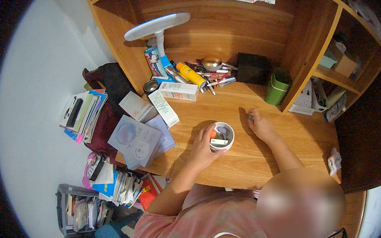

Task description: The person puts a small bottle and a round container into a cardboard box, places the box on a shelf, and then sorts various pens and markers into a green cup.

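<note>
My left hand (203, 148) curls around the near left side of a round white bowl (233, 136) on the wooden desk, thumb at the front rim. Inside the bowl lie an orange piece (213, 134), a grey-purple piece (222, 130), and a white rectangular block (219, 141) bearing small marks. To the right of the bowl, my right hand (262, 128) pinches a small blue-grey object (250, 117) between its fingertips, close to the desk surface. Its exact kind is too small to tell.
White cartons (164, 108) and flat boxes (135, 140) sit at the left. Behind are a desk lamp (158, 25), a yellow bottle (190, 74), scattered pens (222, 78), a black box (252, 67) and a green container (277, 87). Crumpled tissue (334, 161) lies at the right edge.
</note>
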The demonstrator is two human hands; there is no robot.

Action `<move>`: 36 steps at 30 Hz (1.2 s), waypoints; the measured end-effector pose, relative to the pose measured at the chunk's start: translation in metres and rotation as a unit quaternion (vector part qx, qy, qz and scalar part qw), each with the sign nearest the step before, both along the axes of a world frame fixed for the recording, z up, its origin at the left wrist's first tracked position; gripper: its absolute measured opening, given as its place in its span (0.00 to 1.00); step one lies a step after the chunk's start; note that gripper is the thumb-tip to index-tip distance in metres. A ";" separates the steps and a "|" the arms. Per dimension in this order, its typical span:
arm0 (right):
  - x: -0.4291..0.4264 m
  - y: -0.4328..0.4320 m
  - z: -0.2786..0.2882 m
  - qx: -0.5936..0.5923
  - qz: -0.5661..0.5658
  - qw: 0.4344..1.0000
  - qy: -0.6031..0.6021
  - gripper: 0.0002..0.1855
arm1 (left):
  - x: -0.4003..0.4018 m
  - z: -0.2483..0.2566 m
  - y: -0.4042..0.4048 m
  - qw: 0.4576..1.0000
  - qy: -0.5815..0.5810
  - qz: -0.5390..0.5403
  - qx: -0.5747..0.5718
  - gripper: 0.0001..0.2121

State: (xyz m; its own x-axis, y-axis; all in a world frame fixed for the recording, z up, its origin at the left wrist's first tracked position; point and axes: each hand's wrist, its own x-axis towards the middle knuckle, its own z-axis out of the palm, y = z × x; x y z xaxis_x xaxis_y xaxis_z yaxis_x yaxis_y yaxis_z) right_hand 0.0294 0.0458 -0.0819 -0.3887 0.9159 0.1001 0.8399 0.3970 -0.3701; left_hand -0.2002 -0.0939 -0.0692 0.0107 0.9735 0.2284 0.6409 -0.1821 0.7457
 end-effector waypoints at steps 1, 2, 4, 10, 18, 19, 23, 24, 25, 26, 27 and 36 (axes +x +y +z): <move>0.004 0.003 -0.003 -0.002 0.016 1.000 0.013 0.21 | 0.000 0.000 0.000 1.000 0.001 -0.002 0.004 0.42; 0.009 0.006 -0.008 -0.003 0.033 0.999 0.026 0.22 | -0.001 0.001 0.001 1.000 0.003 -0.005 0.009 0.42; 0.011 0.008 -0.009 -0.006 0.055 0.998 0.041 0.23 | 0.000 0.002 0.000 1.000 0.010 0.002 0.000 0.42; 0.008 0.003 -0.006 -0.030 0.032 0.997 0.064 0.22 | 0.000 0.014 -0.006 0.999 0.035 0.004 0.022 0.42; 0.016 0.021 0.005 -0.355 -0.021 0.811 0.464 0.12 | 0.001 0.005 -0.003 1.000 -0.012 0.008 -0.011 0.44; 0.013 0.019 0.008 -0.378 -0.023 0.762 0.525 0.12 | 0.001 0.004 -0.003 1.000 -0.007 0.008 -0.009 0.44; -0.011 0.007 0.024 -0.438 -0.027 0.602 0.667 0.08 | 0.003 0.014 -0.003 1.000 0.027 0.000 -0.006 0.44; -0.021 0.001 0.026 -0.428 -0.040 0.601 0.674 0.07 | 0.002 0.012 -0.003 1.000 0.021 -0.001 -0.004 0.44; -0.029 -0.004 0.028 -0.416 -0.053 0.599 0.682 0.07 | 0.000 0.007 -0.001 1.000 0.014 -0.003 0.000 0.44; -0.034 -0.007 0.028 -0.421 -0.039 0.592 0.686 0.05 | -0.001 0.003 -0.001 1.000 0.008 -0.005 0.003 0.44; -0.041 -0.009 0.028 -0.418 -0.033 0.586 0.693 0.04 | -0.001 0.000 -0.001 1.000 0.008 -0.002 -0.002 0.44; -0.084 -0.036 0.037 -0.370 -0.002 0.581 0.725 0.04 | -0.001 0.004 -0.003 0.999 0.033 0.004 -0.002 0.44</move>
State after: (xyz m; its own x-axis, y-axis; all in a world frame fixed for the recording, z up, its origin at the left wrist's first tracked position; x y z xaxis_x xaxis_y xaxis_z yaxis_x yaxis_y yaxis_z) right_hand -0.0547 0.0100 -0.0445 -0.3858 0.9169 -0.1020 -0.5666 -0.3228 -0.7581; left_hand -0.2007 -0.0964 -0.0650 0.0176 0.9743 0.2244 0.6908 -0.1741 0.7018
